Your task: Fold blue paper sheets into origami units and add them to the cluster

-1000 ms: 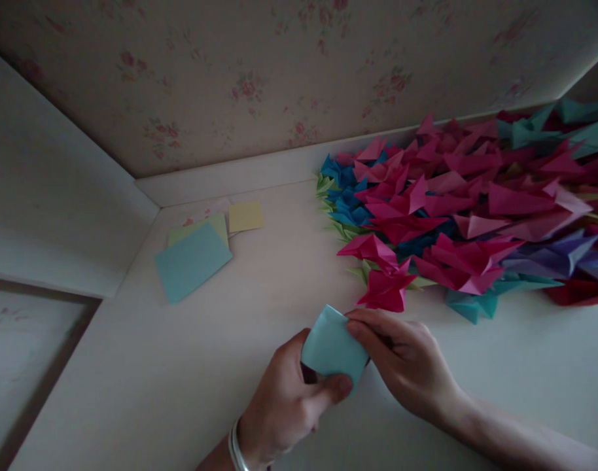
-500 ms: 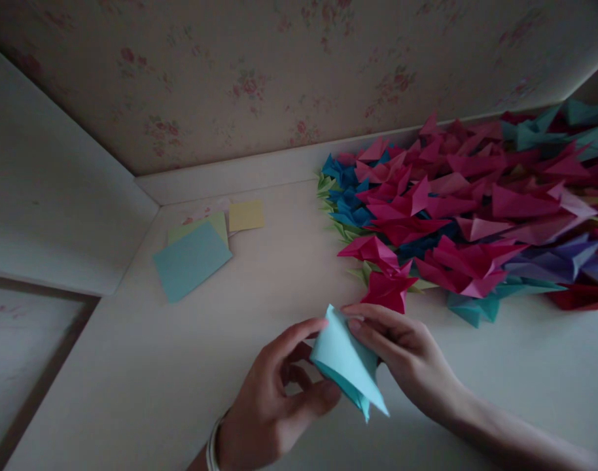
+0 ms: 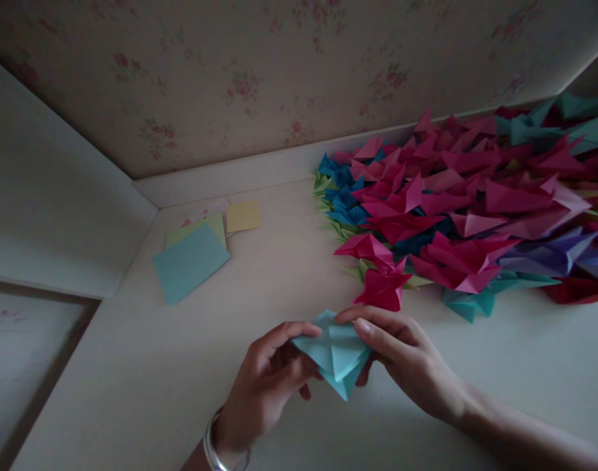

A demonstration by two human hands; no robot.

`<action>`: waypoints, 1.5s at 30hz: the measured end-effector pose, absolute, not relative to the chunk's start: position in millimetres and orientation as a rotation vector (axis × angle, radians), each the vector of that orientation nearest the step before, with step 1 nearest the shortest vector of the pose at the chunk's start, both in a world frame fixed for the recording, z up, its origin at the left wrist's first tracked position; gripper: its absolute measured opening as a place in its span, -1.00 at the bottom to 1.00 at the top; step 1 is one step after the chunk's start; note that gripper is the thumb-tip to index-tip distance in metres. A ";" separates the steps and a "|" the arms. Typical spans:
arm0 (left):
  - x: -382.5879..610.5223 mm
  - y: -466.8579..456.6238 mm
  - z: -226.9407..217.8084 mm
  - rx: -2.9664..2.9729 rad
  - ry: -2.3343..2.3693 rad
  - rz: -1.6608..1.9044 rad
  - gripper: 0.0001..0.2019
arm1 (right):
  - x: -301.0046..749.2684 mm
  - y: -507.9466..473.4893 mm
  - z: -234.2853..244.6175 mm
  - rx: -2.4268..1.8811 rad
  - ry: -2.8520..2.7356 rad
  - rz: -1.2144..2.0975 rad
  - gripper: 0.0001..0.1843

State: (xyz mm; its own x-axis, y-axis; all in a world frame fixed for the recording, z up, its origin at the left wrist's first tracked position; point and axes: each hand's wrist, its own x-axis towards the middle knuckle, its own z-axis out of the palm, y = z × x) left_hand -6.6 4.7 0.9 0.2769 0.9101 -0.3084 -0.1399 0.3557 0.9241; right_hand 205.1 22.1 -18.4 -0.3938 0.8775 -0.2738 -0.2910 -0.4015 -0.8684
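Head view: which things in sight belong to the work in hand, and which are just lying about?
In the work:
- light-blue folded paper, held between both hands
- left hand
- right hand

Lying about, untouched:
- blue sheet, overlapping a green sheet
- yellow sheet
- pile of folded paper shapes, though possibly related, being folded paper too
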 end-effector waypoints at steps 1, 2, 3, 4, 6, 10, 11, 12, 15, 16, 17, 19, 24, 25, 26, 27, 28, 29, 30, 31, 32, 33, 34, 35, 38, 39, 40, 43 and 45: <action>-6.0 5.8 2.3 0.906 1.053 0.876 -0.67 | 206.1 21.1 -18.6 -0.953 -0.983 1.892 -0.66; -5.5 6.5 3.8 0.876 1.068 0.884 -0.67 | 207.0 20.3 -18.4 -0.931 -1.003 1.895 -0.64; -5.0 6.9 5.1 0.846 1.079 0.891 -0.67 | 207.7 19.7 -17.6 -0.916 -1.022 1.898 -0.62; -4.5 7.1 6.3 0.817 1.081 0.898 -0.67 | 208.3 19.2 -16.4 -0.908 -1.037 1.902 -0.61; -3.8 7.1 7.7 0.774 1.069 0.915 -0.67 | 208.6 18.7 -13.0 -0.913 -1.057 1.912 -0.59; -3.6 6.6 7.6 0.759 1.069 0.946 -0.71 | 207.8 19.1 -7.4 -0.962 -1.085 1.910 -0.61; -3.8 6.2 7.1 0.772 1.066 0.951 -0.72 | 207.5 19.5 -6.9 -0.974 -1.093 1.899 -0.62; -4.1 5.7 6.4 0.791 1.060 0.954 -0.73 | 207.1 20.0 -6.8 -0.982 -1.097 1.885 -0.64; -5.9 3.3 3.8 0.869 1.039 0.950 -0.73 | 206.3 20.9 -8.0 -1.002 -1.124 1.836 -0.66; -6.8 2.6 2.9 0.887 1.033 0.940 -0.72 | 206.1 20.9 -8.5 -1.008 -1.141 1.816 -0.67; -7.8 2.0 2.0 0.893 1.022 0.925 -0.71 | 206.0 20.6 -8.9 -1.018 -1.164 1.789 -0.68; -10.0 1.3 0.5 0.882 0.971 0.896 -0.68 | 206.0 19.5 -9.0 -1.040 -1.240 1.714 -0.71; -12.1 2.3 0.6 0.858 0.863 0.831 -0.63 | 208.0 16.1 -7.9 -1.073 -1.522 1.440 -0.77; -11.5 2.5 1.1 0.867 0.869 0.826 -0.64 | 208.4 15.8 -7.9 -1.071 -1.557 1.400 -0.77; -10.6 2.7 1.5 0.880 0.882 0.831 -0.66 | 208.8 15.7 -8.0 -1.066 -1.583 1.367 -0.78; -9.5 2.8 2.0 0.899 0.898 0.842 -0.69 | 209.0 15.9 -8.0 -1.057 -1.608 1.338 -0.79; -8.4 2.9 2.5 0.918 0.914 0.856 -0.72 | 209.0 16.3 -8.0 -1.042 -1.632 1.306 -0.80; -7.4 3.0 2.9 0.942 0.926 0.874 -0.74 | 208.8 16.8 -7.9 -1.023 -1.659 1.273 -0.82; -6.4 3.1 3.4 0.977 0.936 0.890 -0.75 | 208.6 17.3 -7.6 -0.997 -1.692 1.241 -0.83; -5.6 3.2 3.8 1.029 0.945 0.903 -0.75 | 208.3 17.8 -7.2 -0.966 -1.729 1.208 -0.84; -4.9 3.4 4.2 1.101 0.964 0.912 -0.75 | 208.0 18.1 -6.9 -0.930 -1.767 1.178 -0.84; -4.3 3.5 4.6 1.193 0.993 0.919 -0.73 | 207.9 18.3 -6.8 -0.898 -1.806 1.156 -0.84; -3.8 3.7 4.8 1.296 1.029 0.928 -0.71 | 207.9 18.2 -6.9 -0.870 -1.841 1.141 -0.84; -3.4 3.9 5.0 1.398 1.067 0.939 -0.69 | 208.1 18.1 -7.4 -0.847 -1.872 1.130 -0.83; -2.6 3.8 5.2 1.567 1.143 0.977 -0.67 | 209.5 17.9 -10.4 -0.832 -1.929 1.097 -0.84; -2.6 3.5 5.0 1.578 1.147 0.984 -0.68 | 210.1 18.2 -11.5 -0.829 -1.941 1.087 -0.85; -2.7 3.0 4.8 1.574 1.149 0.991 -0.69 | 210.6 18.7 -12.3 -0.819 -1.945 1.079 -0.85; -3.6 1.6 3.7 1.555 1.133 1.015 -0.70 | 211.3 20.9 -11.4 -0.779 -1.906 1.090 -0.86; -4.1 1.1 3.8 1.552 1.116 1.037 -0.70 | 211.3 22.1 -8.4 -0.783 -1.865 1.134 -0.86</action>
